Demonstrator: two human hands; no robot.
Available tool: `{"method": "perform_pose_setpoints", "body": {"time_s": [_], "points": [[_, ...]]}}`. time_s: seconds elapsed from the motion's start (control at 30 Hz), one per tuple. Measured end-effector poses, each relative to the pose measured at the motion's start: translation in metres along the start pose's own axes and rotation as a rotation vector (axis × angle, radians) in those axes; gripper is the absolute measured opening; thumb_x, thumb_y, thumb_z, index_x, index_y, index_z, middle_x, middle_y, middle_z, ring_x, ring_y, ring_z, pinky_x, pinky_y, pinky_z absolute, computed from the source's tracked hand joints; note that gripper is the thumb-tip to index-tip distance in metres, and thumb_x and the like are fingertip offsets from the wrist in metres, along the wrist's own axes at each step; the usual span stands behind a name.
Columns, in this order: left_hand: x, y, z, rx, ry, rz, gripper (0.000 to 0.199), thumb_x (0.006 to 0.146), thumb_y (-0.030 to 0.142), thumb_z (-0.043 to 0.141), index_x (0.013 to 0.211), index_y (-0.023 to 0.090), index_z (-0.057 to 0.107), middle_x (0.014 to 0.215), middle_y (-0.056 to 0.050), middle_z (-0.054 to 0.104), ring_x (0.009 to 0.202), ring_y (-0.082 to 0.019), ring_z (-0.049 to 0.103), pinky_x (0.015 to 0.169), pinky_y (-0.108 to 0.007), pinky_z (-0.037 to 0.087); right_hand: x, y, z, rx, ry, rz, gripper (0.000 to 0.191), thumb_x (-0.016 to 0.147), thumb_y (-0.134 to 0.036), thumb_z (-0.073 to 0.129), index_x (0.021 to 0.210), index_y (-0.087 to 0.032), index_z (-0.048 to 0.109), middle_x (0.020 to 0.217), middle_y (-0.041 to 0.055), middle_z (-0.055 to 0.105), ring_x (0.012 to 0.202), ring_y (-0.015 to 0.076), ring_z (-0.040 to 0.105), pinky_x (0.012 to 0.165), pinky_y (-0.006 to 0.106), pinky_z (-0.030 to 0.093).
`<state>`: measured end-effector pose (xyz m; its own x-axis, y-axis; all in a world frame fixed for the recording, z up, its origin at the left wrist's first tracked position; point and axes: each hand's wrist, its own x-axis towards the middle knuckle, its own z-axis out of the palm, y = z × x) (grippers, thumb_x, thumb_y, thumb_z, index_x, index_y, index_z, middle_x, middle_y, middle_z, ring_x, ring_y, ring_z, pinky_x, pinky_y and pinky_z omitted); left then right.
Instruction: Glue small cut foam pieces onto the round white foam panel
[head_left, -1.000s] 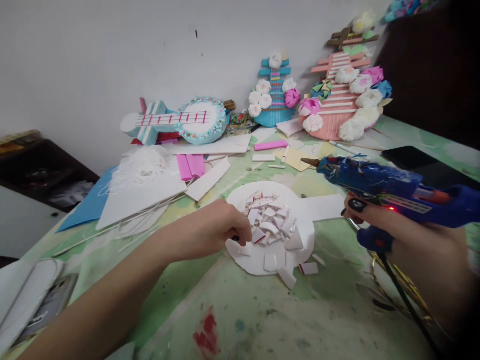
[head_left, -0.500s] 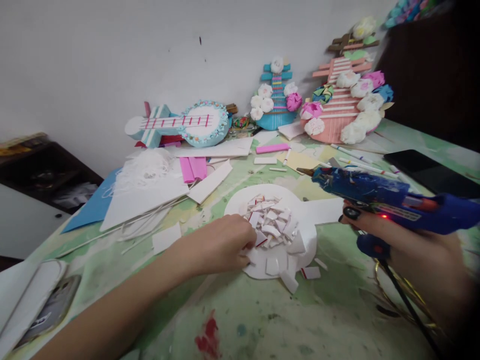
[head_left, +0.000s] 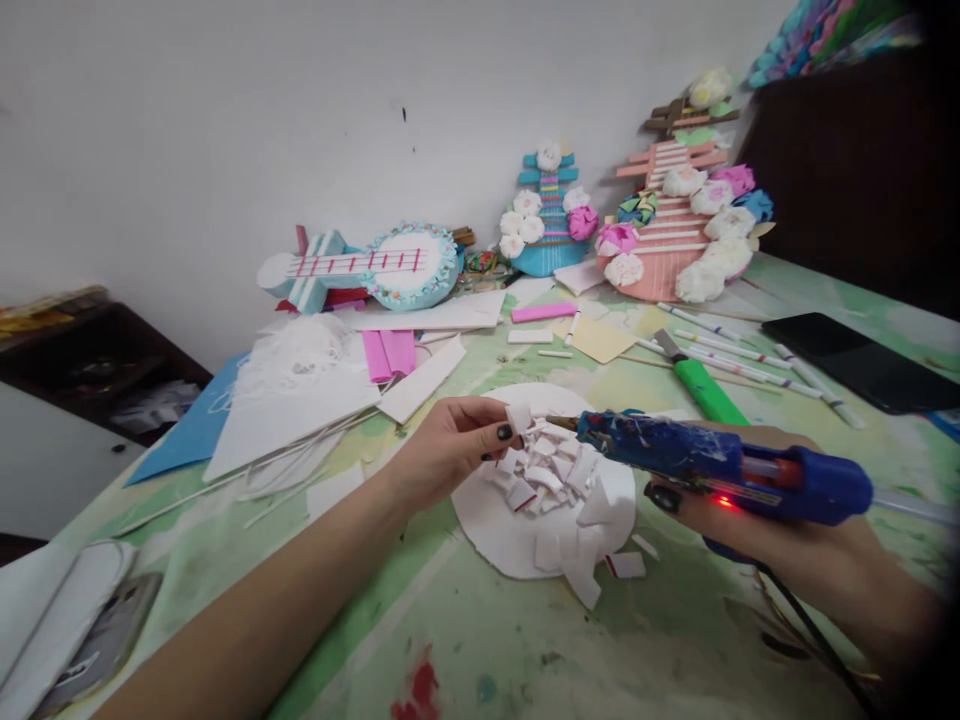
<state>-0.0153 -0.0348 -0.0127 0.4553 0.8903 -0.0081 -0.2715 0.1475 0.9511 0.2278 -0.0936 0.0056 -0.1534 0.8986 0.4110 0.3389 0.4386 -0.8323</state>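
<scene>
Between thumb and fingers, my left hand [head_left: 457, 445] pinches a small white foam piece [head_left: 518, 416] above the pile. My right hand [head_left: 795, 530] is wrapped around a blue hot glue gun [head_left: 675, 455], its red light lit. The gun points left, its nozzle tip close to the held piece; whether they touch I cannot tell. Beneath both hands lies a white round cutout [head_left: 480, 530] bearing a heap of white scraps [head_left: 551, 470], a few with red edges. Most of the cutout's handle-like strip is hidden behind the glue gun.
Decorated instrument models, light blue [head_left: 412, 270], turquoise [head_left: 551, 225] and pink [head_left: 667, 240], stand or lie along the wall. A green utility knife [head_left: 709, 390], several markers [head_left: 742, 355] and a black phone [head_left: 862, 360] lie right. White string [head_left: 300, 350] and pink paper [head_left: 388, 355] are left.
My left hand has risen from the scraps with a white piece. The glue gun has moved left and down, bringing its nozzle near that piece. The view has tilted slightly.
</scene>
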Motion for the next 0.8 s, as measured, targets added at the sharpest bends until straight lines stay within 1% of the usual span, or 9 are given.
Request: {"method": "perform_pose_setpoints", "body": {"time_s": [0.13,0.17,0.27,0.37,0.5,0.53,0.63,0.7,0.8], "points": [[-0.003,-0.004,0.006,-0.042,-0.029,-0.026,0.021,0.062,0.025,0.078,0.077,0.012,0.071,0.066,-0.003,0.065,0.057,-0.006,0.052,0.057,-0.019,0.038,-0.006,-0.001,-0.001,0.017,-0.064,0.057,0.004,0.069,-0.030,0.065,0.067,-0.030,0.062,0.053,-0.0045,0.057,0.047,0.0162,0.053,0.042,0.024,0.044],[-0.004,-0.003,0.008,-0.050,-0.031,-0.032,0.020,0.062,0.025,0.078,0.076,0.012,0.071,0.065,-0.003,0.065,0.057,-0.006,0.052,0.057,-0.019,0.038,-0.006,-0.001,-0.002,0.008,-0.080,0.063,0.003,0.070,-0.031,0.066,0.072,-0.032,0.064,0.056,-0.0045,0.059,0.050,0.0172,0.056,0.043,0.024,0.046],[-0.005,-0.003,0.012,-0.059,-0.039,-0.058,0.021,0.060,0.025,0.079,0.074,0.011,0.071,0.063,-0.002,0.064,0.056,-0.006,0.052,0.056,-0.019,0.039,-0.007,0.003,-0.005,-0.033,-0.140,0.024,0.007,0.071,-0.033,0.066,0.078,-0.033,0.064,0.065,-0.0039,0.064,0.063,0.0201,0.063,0.050,0.024,0.051],[-0.005,-0.003,0.014,-0.054,-0.042,-0.060,0.020,0.060,0.025,0.079,0.072,0.010,0.071,0.063,-0.002,0.063,0.055,-0.006,0.052,0.055,-0.018,0.039,-0.008,0.007,-0.007,-0.063,-0.119,0.005,0.014,0.070,-0.034,0.068,0.083,-0.034,0.064,0.073,-0.0046,0.068,0.069,0.0200,0.065,0.054,0.023,0.053],[-0.005,-0.004,0.014,-0.053,-0.026,-0.059,0.023,0.059,0.025,0.079,0.075,0.010,0.071,0.063,-0.003,0.064,0.056,-0.006,0.053,0.055,-0.018,0.039,-0.010,0.007,-0.006,-0.016,-0.155,0.032,0.013,0.070,-0.035,0.067,0.082,-0.033,0.065,0.065,-0.0047,0.065,0.058,0.0179,0.062,0.049,0.023,0.052],[-0.005,-0.004,0.014,-0.055,-0.026,-0.059,0.023,0.060,0.025,0.079,0.075,0.010,0.071,0.063,-0.003,0.064,0.056,-0.007,0.053,0.056,-0.018,0.040,-0.011,0.007,-0.005,-0.013,-0.143,0.044,0.013,0.070,-0.036,0.067,0.083,-0.032,0.065,0.066,-0.0041,0.065,0.058,0.0181,0.062,0.051,0.024,0.052],[-0.005,-0.004,0.013,-0.056,-0.035,-0.056,0.022,0.061,0.024,0.079,0.075,0.010,0.071,0.063,-0.003,0.064,0.057,-0.007,0.053,0.057,-0.018,0.040,-0.013,0.007,-0.005,-0.043,-0.090,0.088,0.020,0.067,-0.038,0.068,0.085,-0.030,0.065,0.075,-0.0017,0.067,0.065,0.0205,0.062,0.056,0.026,0.053],[-0.005,-0.004,0.014,-0.049,-0.038,-0.064,0.021,0.061,0.025,0.079,0.074,0.010,0.071,0.062,-0.003,0.064,0.056,-0.007,0.052,0.057,-0.019,0.040,-0.012,0.006,-0.005,-0.054,-0.089,0.099,0.021,0.066,-0.037,0.069,0.085,-0.029,0.064,0.078,-0.0013,0.067,0.070,0.0217,0.063,0.059,0.027,0.053],[-0.005,-0.003,0.014,-0.042,-0.017,-0.067,0.023,0.058,0.026,0.080,0.072,0.011,0.071,0.061,-0.002,0.063,0.055,-0.007,0.051,0.056,-0.020,0.039,-0.009,0.003,-0.003,-0.037,-0.136,0.089,0.012,0.068,-0.036,0.066,0.067,-0.027,0.059,0.059,-0.0026,0.059,0.064,0.0207,0.061,0.051,0.025,0.049]]}}
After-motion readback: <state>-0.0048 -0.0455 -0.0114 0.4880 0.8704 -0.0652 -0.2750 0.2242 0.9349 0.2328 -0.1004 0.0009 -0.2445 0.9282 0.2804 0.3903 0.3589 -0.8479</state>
